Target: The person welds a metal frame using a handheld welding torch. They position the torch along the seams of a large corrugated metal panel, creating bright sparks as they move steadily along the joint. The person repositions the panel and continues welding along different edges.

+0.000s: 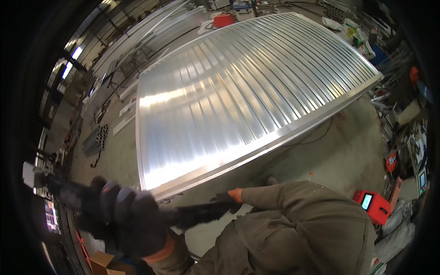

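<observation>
Head view: the person's left grip [130, 217], a blurred dark glove with an orange cuff, is clenched around a long, dark, rod-shaped tool [192, 215]. The right grip [226, 201], gloved alike, is at the tool's other end; whether it clasps it I cannot tell. The tool is held near the near left corner of a large ribbed silver metal panel [256, 82]. Well apart from the panel's near edge sits a red box-shaped machine [380, 213] with a lit screen [366, 201].
</observation>
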Demonstrator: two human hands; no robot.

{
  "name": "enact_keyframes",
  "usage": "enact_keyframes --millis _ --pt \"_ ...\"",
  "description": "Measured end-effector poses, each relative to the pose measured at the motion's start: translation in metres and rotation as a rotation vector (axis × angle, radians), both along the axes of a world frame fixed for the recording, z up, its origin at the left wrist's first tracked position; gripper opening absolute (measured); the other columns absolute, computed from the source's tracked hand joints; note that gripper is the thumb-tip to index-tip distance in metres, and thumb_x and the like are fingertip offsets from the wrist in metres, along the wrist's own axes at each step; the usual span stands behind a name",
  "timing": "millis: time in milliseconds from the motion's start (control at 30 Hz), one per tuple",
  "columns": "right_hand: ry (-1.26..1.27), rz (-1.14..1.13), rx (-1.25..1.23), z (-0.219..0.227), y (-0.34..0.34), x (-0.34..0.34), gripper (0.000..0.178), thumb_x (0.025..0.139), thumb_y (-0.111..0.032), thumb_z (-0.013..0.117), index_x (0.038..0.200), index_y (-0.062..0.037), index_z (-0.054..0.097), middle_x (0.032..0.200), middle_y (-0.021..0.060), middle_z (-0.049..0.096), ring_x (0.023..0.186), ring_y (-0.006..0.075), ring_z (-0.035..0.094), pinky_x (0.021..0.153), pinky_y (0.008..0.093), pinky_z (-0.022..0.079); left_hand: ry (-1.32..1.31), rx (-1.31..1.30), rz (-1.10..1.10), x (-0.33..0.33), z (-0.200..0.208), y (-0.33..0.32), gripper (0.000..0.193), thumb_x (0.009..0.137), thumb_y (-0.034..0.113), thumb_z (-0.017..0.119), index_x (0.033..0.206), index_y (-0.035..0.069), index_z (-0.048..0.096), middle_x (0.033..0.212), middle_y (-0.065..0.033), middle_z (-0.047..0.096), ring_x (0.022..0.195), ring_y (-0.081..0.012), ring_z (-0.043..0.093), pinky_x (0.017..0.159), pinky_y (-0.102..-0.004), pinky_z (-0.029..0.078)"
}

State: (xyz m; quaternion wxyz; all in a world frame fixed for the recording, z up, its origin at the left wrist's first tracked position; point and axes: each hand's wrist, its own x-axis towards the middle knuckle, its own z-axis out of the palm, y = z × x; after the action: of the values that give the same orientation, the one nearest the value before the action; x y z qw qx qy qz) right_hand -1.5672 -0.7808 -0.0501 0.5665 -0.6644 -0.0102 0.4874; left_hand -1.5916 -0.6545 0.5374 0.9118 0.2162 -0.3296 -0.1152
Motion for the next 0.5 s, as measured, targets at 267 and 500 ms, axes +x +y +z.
enact_keyframes --millis 267,500 --pt "-1.093 0.172 0.207 -0.059 0.021 -0.021 0.037 0.093 -0.032 0.075 0.124 -0.0110 0.076 0.118 0.0167 0.078 0.108 0.0395 0.075 0.092 0.0485 0.060 -0.142 0.036 -0.084 -0.004 0.038 -0.067 0.050 0.108 0.040 0.071 0.148 0.014 0.058 0.108 -0.0006 0.060 0.096 -0.0136 0.063 0.097 -0.0392 0.050" --pt "-0.842 -0.269 -0.022 -0.025 -0.142 -0.036 0.029 0.089 -0.015 0.074 0.115 -0.0116 0.083 0.112 0.0169 0.082 0.102 0.0400 0.077 0.088 0.0486 0.062 -0.215 0.068 -0.136 0.044 0.037 -0.118 0.054 0.103 0.040 0.078 0.150 0.019 0.061 0.113 -0.0020 0.064 0.100 -0.0133 0.067 0.099 -0.0409 0.055"
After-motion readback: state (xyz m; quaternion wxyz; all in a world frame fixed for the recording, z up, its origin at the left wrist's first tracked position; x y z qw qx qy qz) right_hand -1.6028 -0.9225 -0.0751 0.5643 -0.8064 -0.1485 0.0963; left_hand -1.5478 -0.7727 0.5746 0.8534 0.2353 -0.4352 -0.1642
